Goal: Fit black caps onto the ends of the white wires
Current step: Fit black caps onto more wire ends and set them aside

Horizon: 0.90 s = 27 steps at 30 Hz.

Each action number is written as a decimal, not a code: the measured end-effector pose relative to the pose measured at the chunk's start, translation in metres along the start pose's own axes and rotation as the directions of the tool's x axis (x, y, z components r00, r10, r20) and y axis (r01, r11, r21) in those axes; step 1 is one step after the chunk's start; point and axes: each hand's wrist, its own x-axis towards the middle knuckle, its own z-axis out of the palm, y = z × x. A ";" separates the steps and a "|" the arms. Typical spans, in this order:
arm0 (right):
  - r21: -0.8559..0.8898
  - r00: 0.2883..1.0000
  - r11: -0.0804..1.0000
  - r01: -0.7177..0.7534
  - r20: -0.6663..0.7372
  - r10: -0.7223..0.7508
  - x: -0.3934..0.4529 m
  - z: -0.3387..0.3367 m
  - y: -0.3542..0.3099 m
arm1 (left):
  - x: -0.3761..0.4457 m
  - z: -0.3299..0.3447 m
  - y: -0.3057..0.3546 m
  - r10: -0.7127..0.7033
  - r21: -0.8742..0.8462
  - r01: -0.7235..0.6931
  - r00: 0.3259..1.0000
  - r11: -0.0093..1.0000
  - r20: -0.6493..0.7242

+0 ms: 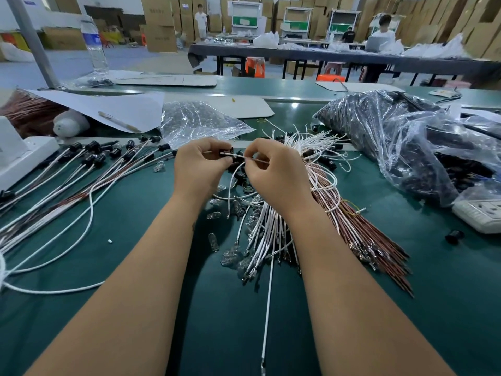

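Both hands are up over the middle of the dark green tabletop point(135, 267), working one thin white wire point(235, 169). The left hand point(199, 165) has its fingers curled round a small black plastic cap point(227, 158), and the right hand point(273, 169) pinches the wire's end just beside it. That end lies nearly level, its long axis running left to right and its tip pointing left into the cap. The rest of the wire loops down and toward the near edge.

Under the right wrist sits a thick bundle of loose white and reddish-brown wires point(320, 191), too many to count, fanning far-left to near-right. A scatter of small clear glass bulbs point(230, 256) lies near it, roughly a dozen, though the blur stops an exact count.

To the left lies the row of finished wires with black caps fitted point(92, 158), about fifteen caps showing, capped ends pointing far. One stray black cap point(454, 236) sits alone at the right.

Behind are two clear plastic bags: a crumpled one point(198, 120) far centre, and a big one full of black parts point(393, 137) far right. A white power strip point(479, 215) sits at the right edge, and a clear water bottle with a blue label point(93, 42) stands far left; its writing is too blurred to read.
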 end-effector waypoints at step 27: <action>0.047 0.994 0.994 -0.098 -0.054 0.100 0.004 -0.001 0.006 | 0.000 -0.005 0.004 -0.032 -0.136 0.046 0.993 0.990 0.109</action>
